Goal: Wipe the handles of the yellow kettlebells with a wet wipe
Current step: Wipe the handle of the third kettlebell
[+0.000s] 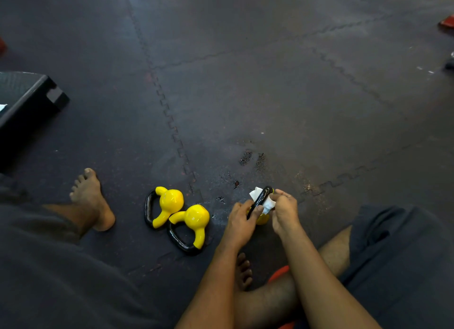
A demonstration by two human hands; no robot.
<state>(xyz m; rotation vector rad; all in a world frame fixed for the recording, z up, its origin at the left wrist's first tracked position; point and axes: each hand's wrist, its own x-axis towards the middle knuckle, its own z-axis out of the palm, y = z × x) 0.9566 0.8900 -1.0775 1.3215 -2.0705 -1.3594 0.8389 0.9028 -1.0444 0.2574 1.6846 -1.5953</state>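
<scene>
Floor mat (pixel 270 83): two kettlebells (pixel 170 202) lie on their sides, left of my hands. I hold a third kettlebell (pixel 261 218). Left hand (pixel 242 220) grip is clamped on its black handle (pixel 260 199); right hand (pixel 285 210) grip pinches the wipe (pixel 268 203) around it. Recommendation: steady firmly and work the wipe round the whole handle.

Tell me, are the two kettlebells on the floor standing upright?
No, the farther kettlebell and the nearer kettlebell both lie on their sides.
</scene>
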